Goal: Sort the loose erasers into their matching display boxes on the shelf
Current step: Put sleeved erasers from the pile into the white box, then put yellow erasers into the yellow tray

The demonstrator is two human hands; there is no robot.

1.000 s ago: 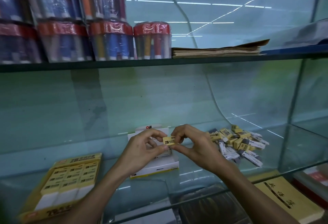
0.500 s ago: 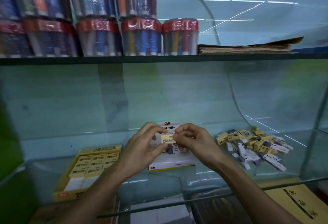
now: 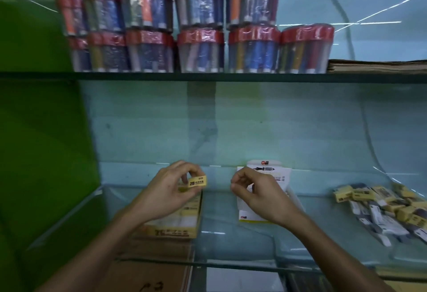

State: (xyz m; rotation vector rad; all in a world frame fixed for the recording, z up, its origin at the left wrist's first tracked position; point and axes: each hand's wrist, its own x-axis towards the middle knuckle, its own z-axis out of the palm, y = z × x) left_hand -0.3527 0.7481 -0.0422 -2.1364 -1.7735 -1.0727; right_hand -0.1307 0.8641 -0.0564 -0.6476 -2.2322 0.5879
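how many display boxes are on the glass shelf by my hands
2: a yellow display box under the left hand, and a white display box behind the right hand.

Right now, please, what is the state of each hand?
Left hand: pinches a yellow 2B eraser above the yellow display box.
Right hand: fingers curled, holding nothing visible.

Shrink-wrapped tubs of pens with red lids stand stacked on the upper shelf, beside flat brown paper.
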